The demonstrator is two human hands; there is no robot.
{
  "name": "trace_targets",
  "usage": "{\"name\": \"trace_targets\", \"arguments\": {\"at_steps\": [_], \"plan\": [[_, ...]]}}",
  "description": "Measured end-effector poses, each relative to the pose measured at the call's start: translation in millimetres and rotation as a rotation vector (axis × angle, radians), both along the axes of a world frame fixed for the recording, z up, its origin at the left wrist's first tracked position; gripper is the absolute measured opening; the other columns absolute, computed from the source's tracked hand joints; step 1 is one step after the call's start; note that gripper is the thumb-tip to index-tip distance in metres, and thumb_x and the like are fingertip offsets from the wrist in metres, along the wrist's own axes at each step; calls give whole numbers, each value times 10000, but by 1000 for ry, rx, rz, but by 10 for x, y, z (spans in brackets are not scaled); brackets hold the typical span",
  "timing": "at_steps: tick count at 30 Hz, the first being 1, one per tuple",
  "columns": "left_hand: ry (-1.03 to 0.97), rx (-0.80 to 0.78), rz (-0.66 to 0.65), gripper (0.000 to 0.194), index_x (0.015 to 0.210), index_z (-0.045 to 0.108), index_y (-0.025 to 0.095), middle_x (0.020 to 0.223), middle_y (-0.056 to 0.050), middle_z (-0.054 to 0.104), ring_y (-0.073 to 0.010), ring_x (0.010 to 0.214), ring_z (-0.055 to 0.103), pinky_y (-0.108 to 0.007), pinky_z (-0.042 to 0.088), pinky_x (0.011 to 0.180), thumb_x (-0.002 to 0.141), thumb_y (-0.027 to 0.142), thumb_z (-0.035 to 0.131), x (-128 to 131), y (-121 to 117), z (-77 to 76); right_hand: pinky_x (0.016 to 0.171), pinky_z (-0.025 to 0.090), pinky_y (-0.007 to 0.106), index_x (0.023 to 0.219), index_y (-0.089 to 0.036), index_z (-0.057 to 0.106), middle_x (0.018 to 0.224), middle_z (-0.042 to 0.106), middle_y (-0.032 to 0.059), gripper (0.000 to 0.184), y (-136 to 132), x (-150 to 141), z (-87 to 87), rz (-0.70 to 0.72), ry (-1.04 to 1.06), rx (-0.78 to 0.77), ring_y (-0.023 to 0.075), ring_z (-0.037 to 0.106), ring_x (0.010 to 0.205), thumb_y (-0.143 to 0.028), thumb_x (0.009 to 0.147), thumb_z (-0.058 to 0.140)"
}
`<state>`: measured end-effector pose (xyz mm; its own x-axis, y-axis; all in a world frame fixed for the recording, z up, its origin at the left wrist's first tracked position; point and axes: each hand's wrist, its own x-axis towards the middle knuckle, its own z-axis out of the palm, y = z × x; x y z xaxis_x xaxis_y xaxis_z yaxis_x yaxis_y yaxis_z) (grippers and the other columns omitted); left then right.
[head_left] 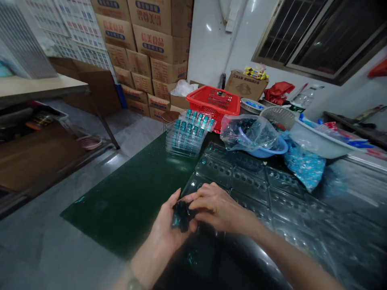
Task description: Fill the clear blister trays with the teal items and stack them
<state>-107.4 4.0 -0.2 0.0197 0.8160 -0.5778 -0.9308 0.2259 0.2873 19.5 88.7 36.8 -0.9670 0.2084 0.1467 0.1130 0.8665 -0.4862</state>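
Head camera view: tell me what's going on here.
A person holds a dark teal cluster of small parts between both hands. The left hand cups it from below while the right hand presses on it from above. The hands are over the edge of a dark green mat, beside rows of clear plastic blister trays. Farther along stands a stack of trays with teal pieces, in front of a red plastic basket.
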Motion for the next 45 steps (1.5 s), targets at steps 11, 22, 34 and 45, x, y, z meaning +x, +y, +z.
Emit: {"name": "trace_targets", "arguments": {"at_steps": [11, 22, 34, 45], "plan": [[459, 147, -153, 193, 820, 601, 119, 501, -37, 567, -100, 401, 489, -148, 266, 289, 720, 284, 593, 96, -134, 31, 686, 403, 225, 826, -189, 602, 763, 603, -30, 121, -22, 134, -74, -261, 215, -471, 106, 550, 724, -93, 765, 560], [772, 145, -126, 204, 844, 568, 123, 504, -6, 561, -74, 314, 418, -159, 235, 268, 735, 295, 557, 150, -159, 7, 708, 313, 322, 838, -189, 573, 835, 547, 26, 147, -180, 223, -190, -148, 234, 136, 143, 449, 774, -141, 851, 435], [790, 213, -184, 193, 909, 553, 165, 552, 2, 556, -82, 353, 428, -162, 239, 284, 724, 218, 541, 243, -161, 78, 632, 364, 228, 770, -178, 500, 726, 487, -17, 52, -186, 304, -190, -438, 288, -711, 111, 462, 683, -161, 810, 471], [814, 242, -184, 176, 664, 556, 146, 391, 55, 397, -48, 331, 302, -187, 184, 335, 715, 308, 600, 265, -86, 8, 596, 377, 219, 730, -146, 525, 666, 497, -3, 152, -192, 197, -341, -513, 379, -1305, 102, 470, 614, -290, 764, 556]]}}
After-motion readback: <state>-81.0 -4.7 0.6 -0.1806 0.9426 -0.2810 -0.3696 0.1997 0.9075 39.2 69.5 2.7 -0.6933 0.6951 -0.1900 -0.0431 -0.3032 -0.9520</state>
